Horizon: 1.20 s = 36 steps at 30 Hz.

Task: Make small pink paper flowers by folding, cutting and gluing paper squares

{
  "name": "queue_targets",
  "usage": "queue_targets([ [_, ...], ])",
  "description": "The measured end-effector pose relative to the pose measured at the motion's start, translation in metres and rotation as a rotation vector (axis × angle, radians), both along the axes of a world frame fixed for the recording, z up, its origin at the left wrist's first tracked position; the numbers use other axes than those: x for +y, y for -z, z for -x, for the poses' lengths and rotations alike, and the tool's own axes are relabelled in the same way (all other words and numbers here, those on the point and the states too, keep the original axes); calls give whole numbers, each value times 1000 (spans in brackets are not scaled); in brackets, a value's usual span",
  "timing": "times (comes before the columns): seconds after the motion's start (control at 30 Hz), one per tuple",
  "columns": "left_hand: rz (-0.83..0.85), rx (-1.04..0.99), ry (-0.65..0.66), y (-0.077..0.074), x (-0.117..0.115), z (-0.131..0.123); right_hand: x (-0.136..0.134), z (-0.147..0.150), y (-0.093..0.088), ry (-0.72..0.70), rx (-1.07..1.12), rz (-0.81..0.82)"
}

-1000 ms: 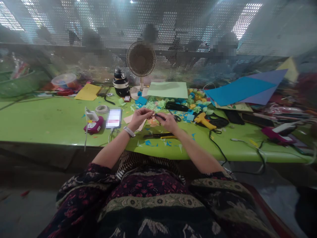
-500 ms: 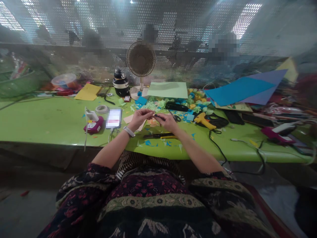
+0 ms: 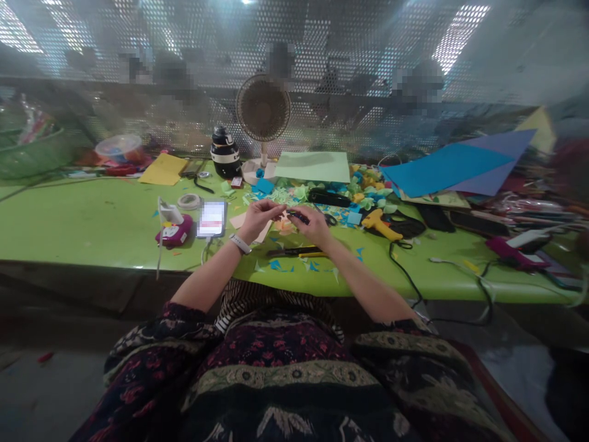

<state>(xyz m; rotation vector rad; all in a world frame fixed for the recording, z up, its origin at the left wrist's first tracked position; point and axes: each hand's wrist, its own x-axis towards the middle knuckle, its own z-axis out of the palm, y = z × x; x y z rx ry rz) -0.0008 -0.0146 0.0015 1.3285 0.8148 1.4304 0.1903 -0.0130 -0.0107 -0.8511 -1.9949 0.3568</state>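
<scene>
Over the worktop's (image 3: 83, 227) near edge a slim dark tool (image 3: 298, 216) is held in the right hand (image 3: 315, 226), grip closed round its rear. The left hand (image 3: 260, 218) is pinched shut at its tip (on what cannot be told). The tool is judged light and stiff, best taken mid-shaft. Paper scraps (image 3: 294, 193) are strewn beyond, with a fan (image 3: 262, 109) behind.

The scene is viewed from a single camera worn on the head, turned forward and downward. The lap (image 3: 285, 368) is taken in close under the lens, at the bottom edge. The left hand (image 3: 260, 216) and right hand (image 3: 315, 226) are seen near the middle, over the bench (image 3: 92, 227). The fan (image 3: 262, 109) and perforated screen (image 3: 350, 43) are seen farther off, straight ahead.
</scene>
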Motion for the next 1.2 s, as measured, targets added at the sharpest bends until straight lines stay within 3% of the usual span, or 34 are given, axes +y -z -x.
queue_targets([
  [0.47,70,-36,60,-4,-2,0,1,1,4,-67,17,51],
  [0.73,6,-4,4,-5,-2,0,-2,3,4,-31,-19,60],
  [1.2,52,-20,66,-1,0,0,6,-2,7,-29,10,80],
])
